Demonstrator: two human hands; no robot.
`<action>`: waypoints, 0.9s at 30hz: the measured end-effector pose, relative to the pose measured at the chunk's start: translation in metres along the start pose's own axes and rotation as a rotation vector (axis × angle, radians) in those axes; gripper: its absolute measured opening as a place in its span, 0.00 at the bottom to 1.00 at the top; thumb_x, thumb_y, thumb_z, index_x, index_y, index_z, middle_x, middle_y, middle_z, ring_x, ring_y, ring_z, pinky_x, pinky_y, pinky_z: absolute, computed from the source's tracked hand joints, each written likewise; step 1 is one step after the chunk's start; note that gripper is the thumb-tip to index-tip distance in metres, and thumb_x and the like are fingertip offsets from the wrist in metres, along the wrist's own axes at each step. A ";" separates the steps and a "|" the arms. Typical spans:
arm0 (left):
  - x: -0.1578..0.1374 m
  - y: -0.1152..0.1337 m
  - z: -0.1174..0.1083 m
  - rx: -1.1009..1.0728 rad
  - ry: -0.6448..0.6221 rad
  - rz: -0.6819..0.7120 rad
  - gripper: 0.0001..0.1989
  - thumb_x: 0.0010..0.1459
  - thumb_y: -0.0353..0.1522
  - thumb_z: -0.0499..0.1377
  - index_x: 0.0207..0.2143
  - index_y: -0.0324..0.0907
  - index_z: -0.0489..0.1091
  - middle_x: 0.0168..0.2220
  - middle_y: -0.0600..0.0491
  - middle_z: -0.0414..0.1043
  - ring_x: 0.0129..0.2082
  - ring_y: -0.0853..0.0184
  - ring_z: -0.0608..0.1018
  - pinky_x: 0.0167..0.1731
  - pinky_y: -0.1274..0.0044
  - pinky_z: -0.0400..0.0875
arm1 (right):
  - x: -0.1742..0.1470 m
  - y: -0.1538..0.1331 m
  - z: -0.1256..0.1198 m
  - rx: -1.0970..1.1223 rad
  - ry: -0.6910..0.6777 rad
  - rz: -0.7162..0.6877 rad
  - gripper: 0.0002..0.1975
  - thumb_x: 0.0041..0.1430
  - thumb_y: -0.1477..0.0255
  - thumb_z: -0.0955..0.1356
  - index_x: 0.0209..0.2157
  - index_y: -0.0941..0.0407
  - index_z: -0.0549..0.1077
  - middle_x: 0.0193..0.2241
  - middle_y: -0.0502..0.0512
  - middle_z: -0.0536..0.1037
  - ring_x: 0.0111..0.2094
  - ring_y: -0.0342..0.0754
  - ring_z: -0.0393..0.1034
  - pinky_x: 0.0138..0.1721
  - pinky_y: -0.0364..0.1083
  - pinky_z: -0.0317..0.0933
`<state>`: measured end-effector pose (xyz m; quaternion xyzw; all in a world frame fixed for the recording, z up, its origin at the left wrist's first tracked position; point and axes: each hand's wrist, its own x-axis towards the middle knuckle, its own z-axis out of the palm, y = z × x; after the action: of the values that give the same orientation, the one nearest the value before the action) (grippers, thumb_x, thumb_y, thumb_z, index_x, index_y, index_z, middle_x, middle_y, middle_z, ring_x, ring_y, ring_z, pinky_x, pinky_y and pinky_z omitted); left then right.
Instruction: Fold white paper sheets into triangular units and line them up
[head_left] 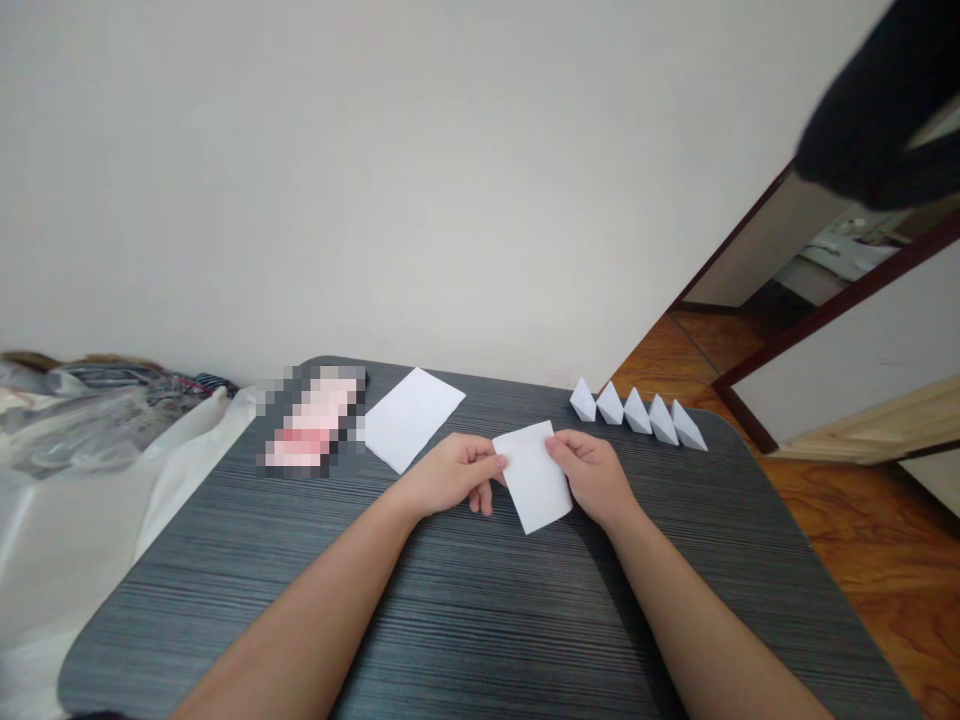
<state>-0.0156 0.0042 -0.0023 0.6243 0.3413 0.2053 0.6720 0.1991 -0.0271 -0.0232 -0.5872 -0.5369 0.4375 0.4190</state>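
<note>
Head view: the paper [534,482], a small white oblong with a smooth matte face, is held between the two hands over the table [480,630], tilted, one corner pointing down toward the person; whether it touches the tabletop I cannot tell. Its lower right edge bends round in a soft curve.

The left hand [454,475] comes in from the left of the paper and pinches its upper left edge, thumb laid on top and nearly straight, the lower fingers loosely curled and hanging beneath. The right hand [600,482] grips the paper's upper right corner in a tighter pinch, thumb tip on the face, the other fingers folded in. Both forearms are bare and slant up from below the paper, one on each side.

Right of and beyond the paper, five folds [637,412] stand in a slanting row, crisp white pointed shapes with flat facets. Left of and beyond it lies a flat white sheet [414,415]; farther left is a pinkish oblong [315,420], blurred into blocks. Under the paper, the table is dark grey with fine streaked grain and rounded corners. Crumpled, see-through plastic [112,440] heaps far left of the paper; reddish-brown wood floor [862,550] shows far right.
</note>
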 end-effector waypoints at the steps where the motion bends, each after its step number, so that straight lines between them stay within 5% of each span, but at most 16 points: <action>1: 0.000 0.001 0.000 0.019 -0.004 -0.002 0.17 0.58 0.42 0.51 0.29 0.36 0.67 0.16 0.54 0.69 0.15 0.73 0.71 0.15 0.83 0.61 | 0.000 0.000 0.000 -0.006 0.006 -0.005 0.16 0.56 0.60 0.64 0.33 0.59 0.75 0.26 0.53 0.76 0.25 0.45 0.66 0.24 0.42 0.58; 15: 0.002 -0.006 0.001 0.143 0.190 0.003 0.18 0.59 0.43 0.47 0.25 0.40 0.61 0.12 0.59 0.63 0.11 0.75 0.62 0.14 0.83 0.55 | -0.001 -0.004 0.005 -0.003 -0.084 -0.033 0.14 0.56 0.62 0.64 0.29 0.58 0.73 0.22 0.50 0.73 0.21 0.43 0.63 0.23 0.41 0.57; 27: 0.000 0.005 0.006 0.375 0.404 0.157 0.19 0.60 0.40 0.47 0.19 0.41 0.60 0.14 0.59 0.63 0.17 0.72 0.67 0.24 0.79 0.61 | -0.002 -0.009 0.005 -0.060 -0.122 -0.036 0.17 0.59 0.61 0.61 0.24 0.57 0.70 0.16 0.49 0.71 0.17 0.42 0.63 0.21 0.41 0.56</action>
<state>-0.0108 0.0003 0.0023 0.7086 0.4509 0.3103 0.4453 0.1924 -0.0287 -0.0158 -0.5621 -0.5848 0.4484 0.3756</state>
